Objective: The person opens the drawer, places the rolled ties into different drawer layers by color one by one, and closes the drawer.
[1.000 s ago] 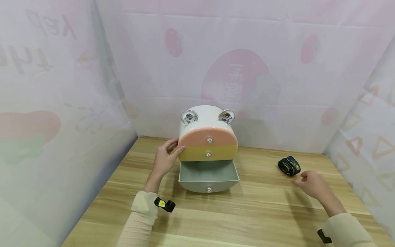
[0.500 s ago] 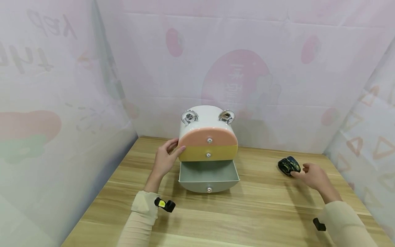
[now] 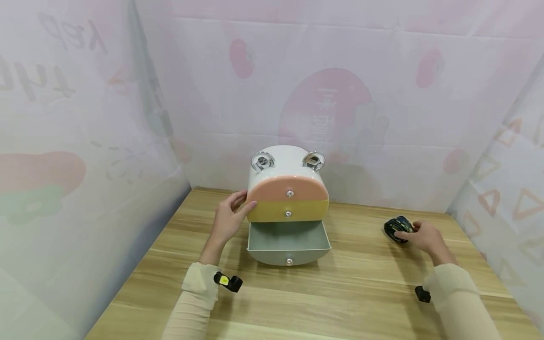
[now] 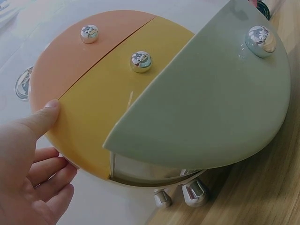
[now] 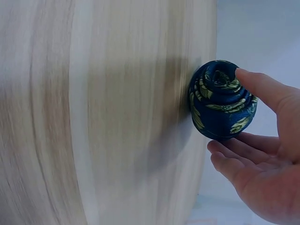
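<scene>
Right of the drawer box (image 3: pixel 287 198), the roll (image 3: pixel 398 228) is pinched by the right hand (image 3: pixel 420 236); the box is steadied by the left hand (image 3: pixel 227 221), fingers relaxed.

Left hand (image 3: pixel 229 218) flat, right hand (image 3: pixel 421 236) cupped, thumb out.

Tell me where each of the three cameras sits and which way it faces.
Head: high, looking forward and down at the table; both forearms show.
Left wrist: low, facing the drawer box; left hand shows.
Right wrist: faces the rolled tie; right hand shows.
Head and left wrist share the open bottom drawer.
</scene>
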